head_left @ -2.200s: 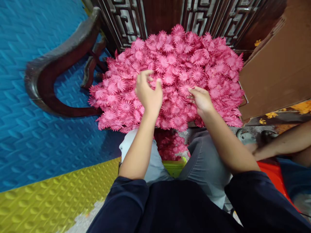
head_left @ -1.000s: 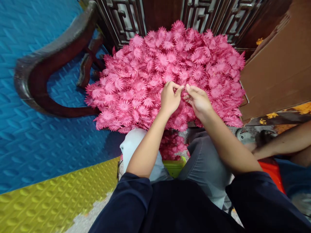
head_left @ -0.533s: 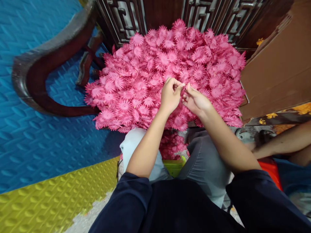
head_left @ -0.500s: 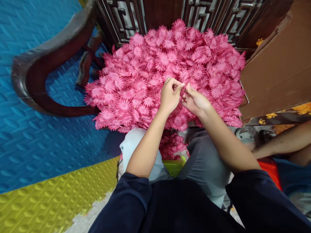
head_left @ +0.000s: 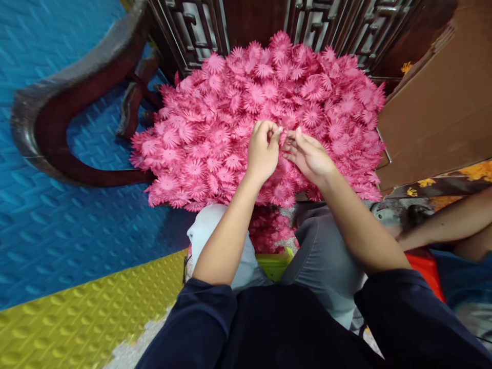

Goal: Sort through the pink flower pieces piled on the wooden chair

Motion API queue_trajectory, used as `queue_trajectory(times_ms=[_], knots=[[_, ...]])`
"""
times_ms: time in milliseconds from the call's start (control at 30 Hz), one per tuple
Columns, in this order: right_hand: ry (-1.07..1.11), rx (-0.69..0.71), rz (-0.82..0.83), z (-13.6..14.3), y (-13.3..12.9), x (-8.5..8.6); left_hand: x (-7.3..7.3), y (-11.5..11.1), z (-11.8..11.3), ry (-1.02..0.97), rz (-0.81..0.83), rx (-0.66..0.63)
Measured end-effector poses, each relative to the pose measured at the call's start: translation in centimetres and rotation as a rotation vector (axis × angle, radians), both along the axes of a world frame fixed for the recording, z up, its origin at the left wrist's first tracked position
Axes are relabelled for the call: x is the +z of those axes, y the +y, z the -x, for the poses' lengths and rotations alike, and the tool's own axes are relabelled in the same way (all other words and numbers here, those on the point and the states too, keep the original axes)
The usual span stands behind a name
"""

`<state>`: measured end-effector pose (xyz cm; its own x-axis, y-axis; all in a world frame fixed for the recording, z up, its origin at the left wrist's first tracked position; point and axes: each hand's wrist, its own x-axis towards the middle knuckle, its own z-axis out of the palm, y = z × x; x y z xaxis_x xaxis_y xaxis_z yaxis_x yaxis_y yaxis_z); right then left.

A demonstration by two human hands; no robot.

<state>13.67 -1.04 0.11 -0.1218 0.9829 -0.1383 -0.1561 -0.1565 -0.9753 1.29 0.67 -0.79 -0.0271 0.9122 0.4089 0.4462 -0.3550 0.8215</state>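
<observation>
- Above the middle of the heap of pink paper flowers [head_left: 246, 102], your two hands meet almost fingertip to fingertip, with one small pink flower piece [head_left: 283, 137] in the narrow space between them.
- Your left hand [head_left: 262, 152] is curled over, its fingers [head_left: 273, 134] drawn narrow and pinched together at the left edge of that piece.
- Your right hand [head_left: 310, 158] lies flatter, its fingers stretched toward the left hand and closed lightly on the piece from the right; how firm the hold is you cannot tell from this angle.
- From the left fingers the piece lies just to the right; from the right fingers, just to the left and a touch farther from your body. Both hands are about equally near it.
- It is too small and too hidden by your fingers to show any long axis.
- It sits just over the heap's surface, right of the heap's centre and near its closer half; whether it is clear of the flowers below cannot be seen.
- Behind the heap stands dark carved wooden furniture [head_left: 307, 20]; to the right of the heap leans a brown cardboard box [head_left: 438, 107].
- Below the heap your knees frame a smaller clump of the same flowers [head_left: 271, 230], and another person's arm [head_left: 442, 230] reaches in lower right of the heap.
</observation>
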Motion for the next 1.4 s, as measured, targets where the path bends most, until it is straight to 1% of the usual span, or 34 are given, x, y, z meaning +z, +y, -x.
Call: queue_trajectory(times_ms=[67,100,200,267,433,567,633,800,867,933,1033,1133,1233,1333,1400], knots=[[-0.047,0.008,-0.066,0.1,-0.2,0.1,0.0,0.0,0.4,0.038,-0.021,0.044],[-0.069,-0.013,-0.104,0.2,-0.2,0.1,0.1,0.0,0.5,0.055,-0.029,0.052],[-0.121,-0.133,-0.217,0.6,-0.2,-0.2,0.1,-0.2,0.6,0.085,-0.045,0.034],[-0.13,-0.184,-0.248,0.9,-0.1,-0.4,0.2,-0.3,0.5,0.09,-0.052,0.028],[-0.064,-0.177,-0.259,1.1,0.1,-0.7,0.6,-0.6,0.2,0.085,-0.055,0.034],[-0.072,-0.22,-0.187,1.3,0.0,-0.9,1.1,-1.0,0.2,0.08,-0.062,0.032],[-0.082,-0.238,-0.17,1.5,-0.2,-0.7,1.2,-1.1,0.3,0.074,-0.066,0.026],[-0.046,-0.188,-0.165,1.5,-0.9,0.3,0.9,-0.9,0.2,0.075,-0.041,0.025],[-0.043,-0.178,-0.18,1.3,-0.8,0.3,0.6,-0.9,0.0,0.076,-0.043,0.024],[-0.048,-0.147,-0.221,1.2,-0.6,0.0,0.5,-0.8,-0.3,0.063,-0.059,-0.008],[-0.02,-0.09,-0.309,1.1,-0.3,-0.6,0.3,-0.8,-0.5,0.019,-0.101,-0.061],[0.017,-0.114,-0.334,1.0,-0.2,-1.0,0.1,-0.9,-0.6,-0.061,-0.124,-0.064],[0.065,-0.137,-0.277,1.2,-0.2,-1.3,0.0,-1.1,-0.9,-0.163,-0.122,-0.008],[0.144,-0.106,-0.201,1.6,-0.1,-1.6,-0.1,-1.4,-1.5,-0.283,-0.1,0.056],[0.195,-0.085,-0.14,1.8,0.0,-1.9,-0.4,-1.2,-1.8,-0.374,-0.064,0.1]])
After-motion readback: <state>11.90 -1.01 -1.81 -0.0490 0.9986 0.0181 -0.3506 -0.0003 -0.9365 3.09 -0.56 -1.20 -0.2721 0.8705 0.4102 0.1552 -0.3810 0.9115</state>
